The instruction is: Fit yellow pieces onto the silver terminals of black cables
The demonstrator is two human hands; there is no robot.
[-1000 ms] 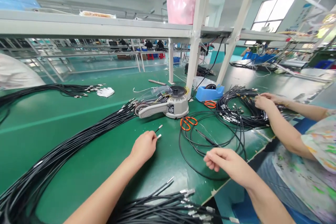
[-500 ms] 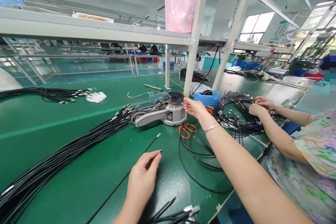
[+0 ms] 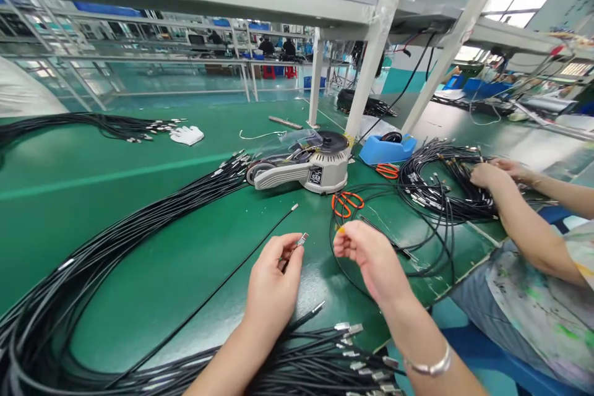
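Observation:
My left hand (image 3: 276, 278) is closed on a black cable near its end, and the cable's metal connector (image 3: 302, 239) sticks out past the thumb and fingertips. My right hand (image 3: 371, 260) pinches a small piece of yellow tape (image 3: 342, 230) between thumb and forefinger, a short way right of the connector. Beyond both hands stands a grey round tape dispenser (image 3: 325, 164) with a black top. One single black cable (image 3: 223, 284) lies to the left of my left hand. Below my hands spreads a bundle of black cables (image 3: 320, 352) with metal connectors, partly hidden by my left forearm.
Orange-handled scissors (image 3: 347, 203) lie before the dispenser. A blue tape holder (image 3: 387, 150) stands behind right. A long cable bundle (image 3: 153, 216) curves along the left, and a white glove (image 3: 186, 135) lies farther back. At right, a co-worker's hands (image 3: 494, 173) handle coiled cables (image 3: 427, 179).
My right hand has come back from the tape dispenser toward my left hand, carrying the yellow tape. The view has tilted down, showing more of the near cable bundle.

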